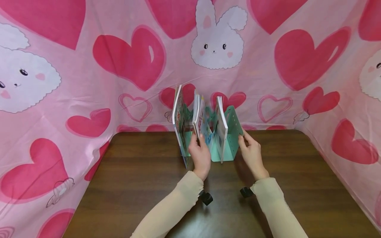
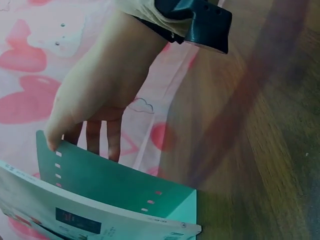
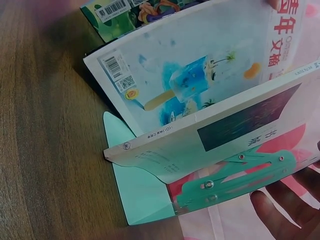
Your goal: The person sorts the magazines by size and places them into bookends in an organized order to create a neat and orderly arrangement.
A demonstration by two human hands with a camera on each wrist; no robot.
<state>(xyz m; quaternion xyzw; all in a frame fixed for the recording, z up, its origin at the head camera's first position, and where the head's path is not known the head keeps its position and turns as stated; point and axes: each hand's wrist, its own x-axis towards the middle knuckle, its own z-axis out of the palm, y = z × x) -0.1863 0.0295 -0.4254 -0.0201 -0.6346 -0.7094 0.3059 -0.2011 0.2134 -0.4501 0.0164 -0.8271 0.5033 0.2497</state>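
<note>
A mint-green folding book rack [image 1: 235, 132] stands on the table, holding upright magazines and a book. My left hand [image 1: 200, 158] pinches the middle magazines [image 1: 204, 120] near their front edge, and a fingertip [image 3: 274, 4] touches the popsicle-cover magazine [image 3: 200, 80] in the right wrist view. My right hand [image 1: 251, 153] grips the rack's right end panel. In the left wrist view its thumb lies at the top edge of that green panel [image 2: 115, 175], with fingers behind. Between them a white-spined book [image 3: 220, 130] leans in the rack. Leftmost stands a colourful magazine [image 1: 179, 124].
The brown wooden table [image 1: 134, 172] extends around the rack. Behind it and at both sides hangs a pink cloth [image 1: 175, 66] with hearts and rabbits. Black wrist cameras [image 1: 206, 197] sit under both sleeves.
</note>
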